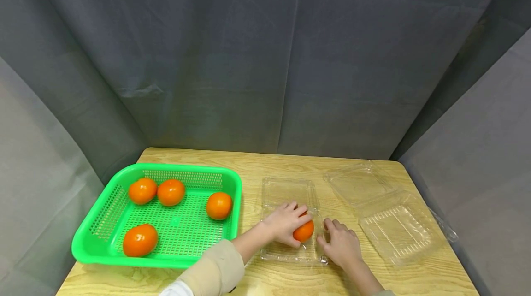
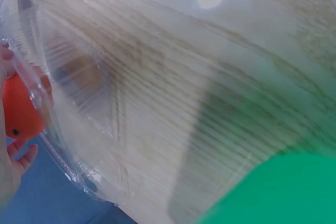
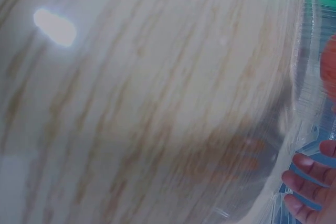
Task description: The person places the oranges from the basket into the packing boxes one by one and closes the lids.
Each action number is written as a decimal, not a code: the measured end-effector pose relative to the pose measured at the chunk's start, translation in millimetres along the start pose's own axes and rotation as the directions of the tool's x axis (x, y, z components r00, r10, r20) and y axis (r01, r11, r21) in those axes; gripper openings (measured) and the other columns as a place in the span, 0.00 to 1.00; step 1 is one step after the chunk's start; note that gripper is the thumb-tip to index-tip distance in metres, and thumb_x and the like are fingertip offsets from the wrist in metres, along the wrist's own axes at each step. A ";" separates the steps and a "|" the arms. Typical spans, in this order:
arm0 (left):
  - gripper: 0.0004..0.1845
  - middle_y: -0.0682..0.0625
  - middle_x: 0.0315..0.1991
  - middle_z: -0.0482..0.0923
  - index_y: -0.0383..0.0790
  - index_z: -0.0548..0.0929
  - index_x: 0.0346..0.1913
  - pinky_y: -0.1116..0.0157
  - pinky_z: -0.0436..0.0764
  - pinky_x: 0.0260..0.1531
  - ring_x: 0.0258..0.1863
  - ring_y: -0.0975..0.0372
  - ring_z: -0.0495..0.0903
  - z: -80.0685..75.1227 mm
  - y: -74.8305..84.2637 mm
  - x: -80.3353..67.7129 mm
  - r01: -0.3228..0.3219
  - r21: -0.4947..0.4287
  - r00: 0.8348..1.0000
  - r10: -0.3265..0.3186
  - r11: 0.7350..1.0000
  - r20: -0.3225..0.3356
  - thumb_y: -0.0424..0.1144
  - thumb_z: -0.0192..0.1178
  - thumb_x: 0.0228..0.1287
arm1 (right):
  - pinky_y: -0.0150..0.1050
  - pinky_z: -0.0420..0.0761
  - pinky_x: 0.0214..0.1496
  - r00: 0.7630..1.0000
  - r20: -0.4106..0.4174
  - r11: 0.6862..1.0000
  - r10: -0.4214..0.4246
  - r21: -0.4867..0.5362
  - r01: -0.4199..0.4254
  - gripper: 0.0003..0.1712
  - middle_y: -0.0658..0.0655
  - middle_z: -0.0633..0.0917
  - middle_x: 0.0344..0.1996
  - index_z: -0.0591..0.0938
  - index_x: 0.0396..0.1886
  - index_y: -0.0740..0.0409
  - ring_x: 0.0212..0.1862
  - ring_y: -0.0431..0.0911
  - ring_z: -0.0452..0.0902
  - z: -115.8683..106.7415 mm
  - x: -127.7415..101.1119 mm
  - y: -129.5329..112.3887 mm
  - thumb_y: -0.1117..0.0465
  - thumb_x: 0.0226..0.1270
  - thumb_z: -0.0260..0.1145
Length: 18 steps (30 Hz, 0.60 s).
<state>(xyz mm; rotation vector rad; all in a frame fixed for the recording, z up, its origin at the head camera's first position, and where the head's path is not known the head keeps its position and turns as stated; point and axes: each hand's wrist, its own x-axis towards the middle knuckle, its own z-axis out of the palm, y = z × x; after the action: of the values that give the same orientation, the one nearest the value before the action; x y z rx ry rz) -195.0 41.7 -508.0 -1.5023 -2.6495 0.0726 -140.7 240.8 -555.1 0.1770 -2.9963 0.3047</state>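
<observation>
Head view: gripping orange fruit [image 1: 304,231] in left hand [image 1: 285,223] over clear container [image 1: 286,256], with empty right hand [image 1: 342,244] relaxed alongside; brace it, seat fruit gently.

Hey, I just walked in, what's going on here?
A person's left hand grips an orange fruit at the near half of an open clear container. The right hand is by that container's right edge; whether it touches it is unclear. Four more fruits sit in a green basket at left; another open container lies at right.
</observation>
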 end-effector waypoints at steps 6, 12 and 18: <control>0.40 0.53 0.59 0.63 0.52 0.67 0.62 0.64 0.71 0.50 0.53 0.60 0.66 8.5 4.4 3.5 0.017 -0.006 1.000 -0.017 1.000 0.013 0.63 0.61 0.43 | 0.44 0.71 0.28 1.000 -0.008 1.000 -0.002 0.003 0.002 0.16 0.48 0.73 0.25 0.74 0.34 0.51 0.28 0.46 0.72 0.7 -0.4 0.1 0.47 0.49 0.63; 0.39 0.54 0.57 0.63 0.54 0.67 0.60 0.64 0.71 0.50 0.52 0.61 0.66 14.8 10.6 6.1 0.039 0.050 0.999 -0.039 0.998 -0.002 0.65 0.60 0.43 | 0.42 0.70 0.27 0.999 -0.033 1.000 -0.015 0.007 0.016 0.16 0.47 0.73 0.24 0.74 0.33 0.51 0.27 0.45 0.71 0.9 -0.7 0.3 0.48 0.49 0.64; 0.39 0.53 0.58 0.63 0.54 0.67 0.60 0.63 0.71 0.50 0.52 0.61 0.66 18.9 16.0 7.6 0.068 0.067 0.998 -0.067 0.995 -0.019 0.66 0.60 0.43 | 0.43 0.70 0.27 0.999 -0.033 1.000 -0.014 0.014 0.015 0.15 0.48 0.73 0.25 0.74 0.33 0.51 0.28 0.45 0.72 0.0 -1.0 0.0 0.48 0.49 0.64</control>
<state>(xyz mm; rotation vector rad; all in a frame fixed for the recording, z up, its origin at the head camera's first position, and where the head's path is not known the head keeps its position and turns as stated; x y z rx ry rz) -187.2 56.5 -527.8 -1.3863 -2.6538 0.1430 -139.7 240.8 -555.2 0.1930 -2.9596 0.3246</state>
